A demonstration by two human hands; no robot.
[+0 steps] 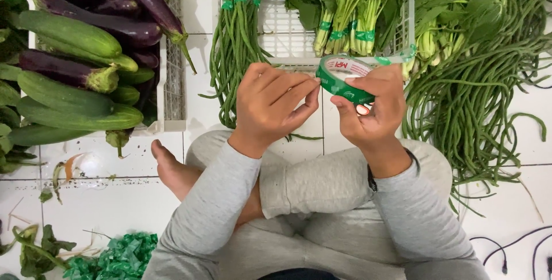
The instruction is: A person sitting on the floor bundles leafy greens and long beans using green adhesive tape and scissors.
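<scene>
While the person sits cross-legged on the white tiled floor [517, 211], both hands are raised over the lap around a roll of green tape [343, 81]. The right hand [374, 110] carries the roll, its grip pinching the ring with the thumb on the near edge and fingers around the far side. The left hand [275, 103] has its grip pressed together on the roll's left edge, fingertips at the tape, apparently on the loose end, though the end itself is too small to make out.

Judging by its look, the roll is light and stiff as a ring, easy to hold by its rim or through the core; the strip is thin, limp and sticky on one face, so it likely wants a fingertip pinch at the very end.

Just beyond the hands lie a bundle of long beans [237, 44], banded leafy greens [351, 10] and loose long beans [477, 102] to the right. Far left, a white crate [172, 73] holds cucumbers [69, 33] and eggplants [121, 24].
</scene>
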